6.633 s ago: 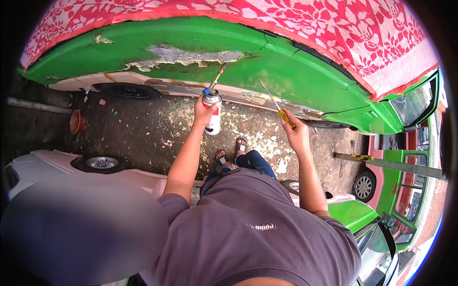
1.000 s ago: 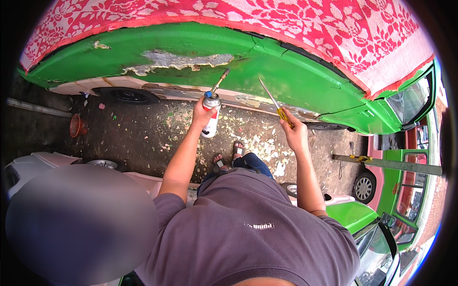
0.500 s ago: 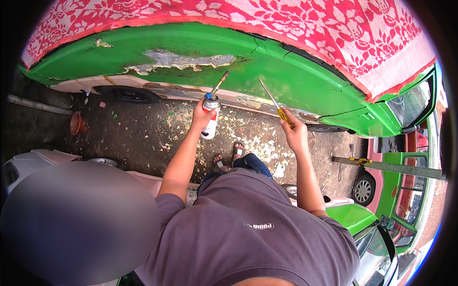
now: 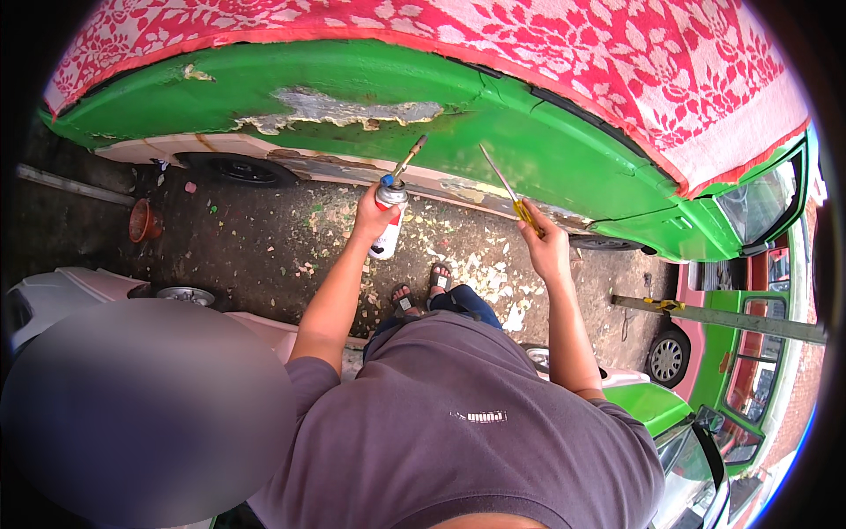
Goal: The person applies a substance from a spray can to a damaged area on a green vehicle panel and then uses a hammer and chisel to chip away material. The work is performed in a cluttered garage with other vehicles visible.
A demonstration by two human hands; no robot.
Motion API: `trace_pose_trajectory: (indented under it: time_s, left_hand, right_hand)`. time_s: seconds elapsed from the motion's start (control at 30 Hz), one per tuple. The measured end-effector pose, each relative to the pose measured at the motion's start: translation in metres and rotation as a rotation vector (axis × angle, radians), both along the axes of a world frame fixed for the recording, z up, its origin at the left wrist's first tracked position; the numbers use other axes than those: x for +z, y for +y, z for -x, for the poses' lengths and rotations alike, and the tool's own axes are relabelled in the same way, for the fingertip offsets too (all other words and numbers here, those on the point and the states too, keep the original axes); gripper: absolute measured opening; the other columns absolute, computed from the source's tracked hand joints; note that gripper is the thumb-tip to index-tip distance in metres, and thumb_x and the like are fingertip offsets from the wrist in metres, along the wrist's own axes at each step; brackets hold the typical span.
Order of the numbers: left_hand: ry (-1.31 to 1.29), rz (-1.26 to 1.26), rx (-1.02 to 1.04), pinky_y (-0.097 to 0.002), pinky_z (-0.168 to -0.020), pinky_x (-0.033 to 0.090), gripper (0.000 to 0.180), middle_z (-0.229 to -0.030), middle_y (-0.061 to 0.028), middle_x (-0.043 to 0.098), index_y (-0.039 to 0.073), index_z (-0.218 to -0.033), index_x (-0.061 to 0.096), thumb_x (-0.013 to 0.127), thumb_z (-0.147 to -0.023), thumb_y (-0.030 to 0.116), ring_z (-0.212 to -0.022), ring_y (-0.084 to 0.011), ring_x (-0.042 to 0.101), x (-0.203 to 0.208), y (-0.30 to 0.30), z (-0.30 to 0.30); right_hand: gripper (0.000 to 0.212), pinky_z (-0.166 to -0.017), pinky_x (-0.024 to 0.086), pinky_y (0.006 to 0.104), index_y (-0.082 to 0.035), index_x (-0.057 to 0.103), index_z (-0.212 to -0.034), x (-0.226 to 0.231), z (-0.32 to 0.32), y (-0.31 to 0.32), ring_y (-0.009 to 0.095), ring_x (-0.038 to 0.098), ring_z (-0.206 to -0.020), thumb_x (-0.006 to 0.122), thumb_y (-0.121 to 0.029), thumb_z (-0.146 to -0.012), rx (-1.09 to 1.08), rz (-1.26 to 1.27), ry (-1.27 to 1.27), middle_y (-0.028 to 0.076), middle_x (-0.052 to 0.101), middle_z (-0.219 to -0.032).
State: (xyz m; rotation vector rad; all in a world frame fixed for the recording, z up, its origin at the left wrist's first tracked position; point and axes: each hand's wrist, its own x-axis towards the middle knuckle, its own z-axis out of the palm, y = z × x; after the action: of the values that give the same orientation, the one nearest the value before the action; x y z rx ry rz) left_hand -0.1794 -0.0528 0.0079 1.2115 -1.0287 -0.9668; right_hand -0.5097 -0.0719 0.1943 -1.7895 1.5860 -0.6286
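Observation:
Closed around a gas torch (image 4: pixel 385 238), my left hand (image 4: pixel 374 214) keeps the canister upright. The torch has a white and red can, a blue knob and a metal nozzle that points up toward the car; no flame shows. In my right hand (image 4: pixel 545 240) is a screwdriver (image 4: pixel 500 176) with a yellow handle, its long shaft angled up and left. Both tools are held short of the green car's side panel (image 4: pixel 493 132). A grey patch of stripped paint (image 4: pixel 330 110) with ragged, peeling edges lies on that panel, above and left of the torch nozzle.
A red and white patterned cloth (image 4: pixel 441 26) covers the car's top. Paint flakes (image 4: pixel 476 264) litter the ground around my feet. An orange-brown pot (image 4: pixel 144 220) stands at left. Other cars, one with a silver wheel (image 4: pixel 668 357), and a metal pole (image 4: pixel 714 316) are at right.
The view has shifted very slightly against the car. Both hands keep the same grip and nearly the same place.

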Motion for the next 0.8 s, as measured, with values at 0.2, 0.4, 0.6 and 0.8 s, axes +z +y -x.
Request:
trace_pose_trajectory:
  time_s: [0.2,0.4,0.6,0.8]
  left_hand:
    - [-0.044,-0.008,0.030,-0.0311,-0.083,0.049,0.054,-0.098,-0.0062,0.066,0.002,-0.113,0.056,0.079,-0.071,0.026,-0.088,-0.0145,0.062,0.005,-0.004,-0.001]
    - [-0.009,-0.095,0.061,-0.0312,-0.081,0.050,0.055,-0.098,-0.0070,0.066,0.002,-0.113,0.056,0.079,-0.070,0.026,-0.088,-0.0143,0.062,0.000,0.006,-0.014]
    - [0.026,-0.038,0.062,-0.0310,-0.082,0.050,0.050,-0.099,-0.0066,0.066,0.002,-0.111,0.057,0.077,-0.072,0.024,-0.090,-0.0146,0.062,-0.003,0.002,-0.011]
    - [0.024,-0.072,0.102,-0.0308,-0.081,0.050,0.046,-0.098,-0.0059,0.067,0.003,-0.111,0.057,0.075,-0.072,0.017,-0.089,-0.0149,0.063,-0.011,0.005,-0.013]
  right_hand:
    - [0.043,-0.090,0.048,0.0325,-0.017,0.058,-0.130,0.001,-0.004,-0.001,0.019,0.065,-0.105,0.067,-0.021,-0.088,0.012,0.000,0.013,0.016,0.066,-0.116]
    - [0.042,-0.088,0.050,0.0352,-0.017,0.059,-0.130,0.000,-0.005,-0.003,0.026,0.066,-0.103,0.065,-0.020,-0.088,0.016,0.040,0.019,0.017,0.067,-0.112]
    - [0.042,-0.088,0.049,0.0349,-0.018,0.059,-0.129,-0.008,-0.008,-0.003,0.026,0.066,-0.102,0.065,-0.020,-0.088,0.014,0.025,-0.005,0.017,0.067,-0.111]
    - [0.042,-0.087,0.049,0.0350,-0.017,0.059,-0.129,-0.003,-0.013,-0.006,0.026,0.067,-0.101,0.065,-0.021,-0.088,0.013,0.019,0.000,0.017,0.067,-0.111]
